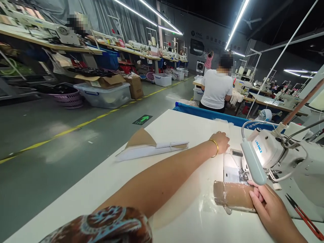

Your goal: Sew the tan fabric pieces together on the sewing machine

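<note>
My left hand (220, 142), with a gold bracelet at the wrist, reaches across the white table (187, 175) to the left of the sewing machine (268, 148). Its fingers are curled down on pale, thin material; what they hold is too small to make out. Near the needle area, my right hand (264, 202) lies at the right end of a brown taped cardboard piece (236, 195), fingers bent against it. Clear tape shows around the cardboard's left end. Red-handled snips (303, 216) lie right of my right hand.
A rolled paper sheet (162, 146) lies on the table's left part. Blue cloth (212, 114) hangs along the far edge. Ahead sits a person in a white shirt (217, 88). Thread-stand poles rise at the right. Plastic bins (106, 94) and a basket stand across the aisle.
</note>
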`<state>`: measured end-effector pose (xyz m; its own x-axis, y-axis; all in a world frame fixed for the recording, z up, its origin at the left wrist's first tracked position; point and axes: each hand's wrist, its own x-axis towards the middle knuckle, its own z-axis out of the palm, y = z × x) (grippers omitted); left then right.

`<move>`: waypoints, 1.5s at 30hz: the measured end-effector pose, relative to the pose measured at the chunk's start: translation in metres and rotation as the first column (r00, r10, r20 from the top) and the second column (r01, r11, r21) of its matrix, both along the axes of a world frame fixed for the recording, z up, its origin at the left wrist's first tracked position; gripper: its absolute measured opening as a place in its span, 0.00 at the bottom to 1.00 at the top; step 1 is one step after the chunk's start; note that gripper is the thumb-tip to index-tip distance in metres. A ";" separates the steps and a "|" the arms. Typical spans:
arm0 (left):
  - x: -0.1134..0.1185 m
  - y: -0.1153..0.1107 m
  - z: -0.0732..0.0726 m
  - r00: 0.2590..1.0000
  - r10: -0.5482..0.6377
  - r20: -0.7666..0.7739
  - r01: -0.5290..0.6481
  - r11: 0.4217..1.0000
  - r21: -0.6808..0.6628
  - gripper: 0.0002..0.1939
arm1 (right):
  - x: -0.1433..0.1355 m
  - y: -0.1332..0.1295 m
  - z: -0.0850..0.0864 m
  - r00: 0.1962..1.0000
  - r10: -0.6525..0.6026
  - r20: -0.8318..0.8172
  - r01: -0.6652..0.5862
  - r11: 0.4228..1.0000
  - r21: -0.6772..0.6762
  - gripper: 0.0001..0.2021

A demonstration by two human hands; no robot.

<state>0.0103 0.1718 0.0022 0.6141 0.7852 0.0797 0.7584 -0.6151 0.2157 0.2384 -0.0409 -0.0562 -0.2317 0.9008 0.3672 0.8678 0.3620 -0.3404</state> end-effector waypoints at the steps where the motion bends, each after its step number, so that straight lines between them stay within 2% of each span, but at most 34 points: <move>1: 0.003 0.002 0.003 1.000 0.011 -0.016 -0.011 1.000 -0.014 0.15 | 0.000 0.000 0.000 1.000 0.007 0.007 -0.007 1.000 -0.004 0.13; 6: 0.015 0.001 0.020 0.999 -0.051 -0.019 0.050 0.998 -0.024 0.19 | -0.001 0.000 0.003 1.000 0.015 0.005 -0.015 1.000 0.014 0.12; 12: 0.018 -0.004 0.027 0.986 -0.165 -0.038 0.162 0.985 -0.058 0.12 | -0.006 -0.001 0.006 1.000 0.005 -0.001 -0.004 0.998 0.056 0.12; 16: 0.016 -0.007 0.027 0.981 -0.191 -0.044 0.187 0.979 -0.083 0.08 | -0.004 0.000 0.008 1.000 0.031 0.000 -0.031 0.999 0.034 0.10; 19: 0.013 -0.008 0.028 0.979 -0.198 -0.036 0.194 0.976 -0.104 0.10 | -0.001 0.003 0.007 0.999 0.039 0.019 -0.039 0.999 0.016 0.14; 25: 0.008 -0.012 0.038 0.986 -0.162 -0.033 0.158 0.982 -0.104 0.04 | 0.002 0.004 0.005 0.998 0.035 0.043 -0.035 0.999 0.013 0.16; 30: -0.012 -0.029 0.056 0.995 -0.082 0.048 0.081 0.997 0.017 0.04 | 0.001 0.002 0.006 0.999 0.044 0.018 -0.044 0.999 0.000 0.11; 34: -0.051 -0.061 0.065 0.997 -0.013 0.076 0.008 0.998 0.067 0.05 | -0.002 0.001 0.005 1.000 0.023 0.003 -0.023 1.000 0.005 0.12; 37: -0.085 -0.096 0.053 0.999 0.002 0.052 -0.004 0.999 0.048 0.03 | -0.002 0.002 0.004 1.000 0.006 0.015 -0.006 1.000 -0.005 0.13; 40: -0.109 -0.132 0.026 0.998 0.056 -0.040 -0.058 0.997 -0.052 0.03 | 0.000 0.001 0.003 0.999 0.003 0.035 -0.003 1.000 -0.007 0.13; 43: -0.117 -0.156 0.004 0.994 0.100 -0.048 -0.102 0.994 -0.045 0.02 | 0.002 0.000 0.002 0.999 0.018 0.043 -0.019 1.000 0.006 0.13; 45: -0.117 -0.164 -0.001 0.992 0.123 -0.036 -0.124 0.992 -0.035 0.05 | 0.003 -0.001 0.000 0.999 0.010 0.039 -0.011 1.000 0.026 0.14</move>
<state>-0.1067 0.0077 0.0009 0.5144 0.8570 0.0299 0.8350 -0.5085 0.2103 0.2411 -0.0419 -0.0564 -0.2552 0.8884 0.3817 0.8764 0.3792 -0.2968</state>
